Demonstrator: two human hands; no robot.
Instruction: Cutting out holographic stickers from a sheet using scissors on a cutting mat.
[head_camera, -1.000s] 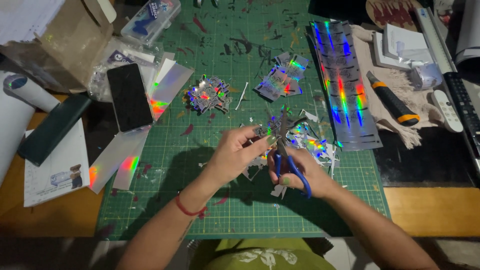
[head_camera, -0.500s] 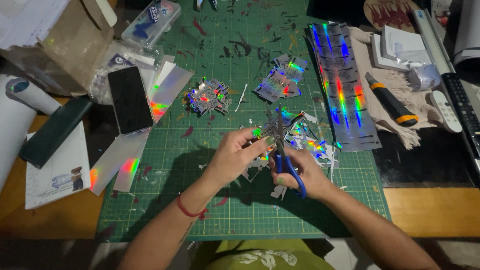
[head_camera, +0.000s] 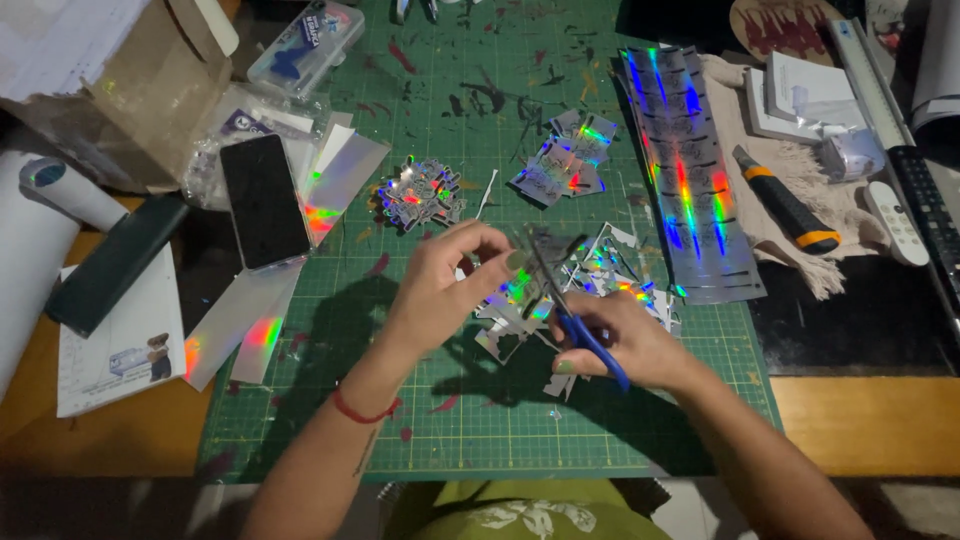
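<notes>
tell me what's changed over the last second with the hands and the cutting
Little has changed. The left hand still pinches the holographic piece and the right hand still works the blue-handled scissors on it; both shifted only slightly as cutting went on. The phone, utility knife and holographic strip stayed put.

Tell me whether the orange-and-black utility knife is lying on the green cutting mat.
No, the utility knife lies on a beige cloth to the right of the green cutting mat, off its edge.

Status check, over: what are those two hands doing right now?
Right hand grips blue-handled scissors. Left hand pinches holographic sticker piece at blades. Offcuts piled beside, on green cutting mat.
</notes>
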